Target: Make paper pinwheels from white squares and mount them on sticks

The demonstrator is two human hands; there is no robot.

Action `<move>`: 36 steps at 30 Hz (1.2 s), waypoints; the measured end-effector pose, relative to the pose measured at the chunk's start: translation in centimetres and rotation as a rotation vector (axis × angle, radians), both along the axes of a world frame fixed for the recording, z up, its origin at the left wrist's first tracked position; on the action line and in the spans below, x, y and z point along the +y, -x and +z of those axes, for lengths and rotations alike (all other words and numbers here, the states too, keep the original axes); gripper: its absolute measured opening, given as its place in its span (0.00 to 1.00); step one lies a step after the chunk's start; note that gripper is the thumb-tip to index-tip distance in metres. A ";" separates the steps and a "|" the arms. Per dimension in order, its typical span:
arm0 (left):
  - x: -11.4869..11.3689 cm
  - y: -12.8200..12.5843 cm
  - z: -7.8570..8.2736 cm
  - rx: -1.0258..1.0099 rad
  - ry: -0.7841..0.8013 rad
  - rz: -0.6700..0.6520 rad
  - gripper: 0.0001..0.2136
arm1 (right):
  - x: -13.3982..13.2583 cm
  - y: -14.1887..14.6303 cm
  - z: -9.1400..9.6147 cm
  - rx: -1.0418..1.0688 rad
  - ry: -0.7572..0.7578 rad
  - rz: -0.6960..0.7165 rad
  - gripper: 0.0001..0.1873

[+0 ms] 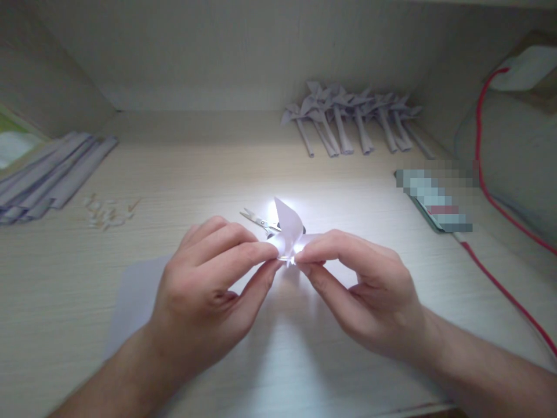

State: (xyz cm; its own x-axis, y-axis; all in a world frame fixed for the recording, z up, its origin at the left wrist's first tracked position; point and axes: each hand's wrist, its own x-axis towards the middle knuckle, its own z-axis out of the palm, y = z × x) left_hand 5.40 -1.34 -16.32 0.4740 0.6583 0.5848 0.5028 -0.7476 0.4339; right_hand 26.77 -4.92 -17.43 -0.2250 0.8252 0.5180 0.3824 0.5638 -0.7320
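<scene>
A white paper pinwheel (289,223) is held up between my two hands, one folded blade pointing upward. My left hand (209,273) pinches its left side between thumb and forefinger. On the other side, my right hand (361,284) pinches the paper close to the centre. The fingertips hide part of the folds. Just behind the pinwheel lie small scissors (257,220), their blades pointing left and their handles mostly covered by the paper. A sheet of white paper (134,296) lies flat on the table, partly under my left hand.
Several finished paper pinwheels on rolled sticks (342,119) lie at the back right. Rolled paper tubes (56,174) are stacked at the left, near small pale pieces (107,212). A phone (435,200) rests at the right, by a red cable (509,290).
</scene>
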 end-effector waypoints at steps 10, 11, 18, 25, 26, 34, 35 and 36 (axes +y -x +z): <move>0.1 0.0 -0.2 -0.008 0.018 -0.002 0.09 | -0.1 0.2 0.1 -0.017 0.053 -0.035 0.12; 0.1 -0.1 -0.2 -0.014 0.020 -0.002 0.10 | -0.2 0.2 0.1 -0.018 0.055 -0.035 0.12; 0.0 0.0 -0.2 -0.016 0.032 0.003 0.11 | -0.3 0.2 0.0 -0.013 0.043 -0.040 0.11; 0.0 0.0 -0.1 0.011 -0.003 0.011 0.10 | -0.4 0.1 0.0 -0.015 0.079 -0.025 0.12; 0.0 0.0 -0.1 0.013 -0.008 0.010 0.10 | -0.5 0.1 0.0 -0.014 0.087 -0.024 0.12; -0.1 0.0 -0.1 0.053 -0.040 0.010 0.11 | -0.4 0.0 0.0 -0.015 0.119 -0.012 0.12; -0.1 0.0 -0.1 0.056 -0.042 0.008 0.11 | -0.5 0.0 -0.1 -0.007 0.122 -0.009 0.13; -0.1 0.0 -0.2 0.058 -0.042 0.008 0.11 | -0.5 0.1 -0.1 0.002 0.124 -0.009 0.13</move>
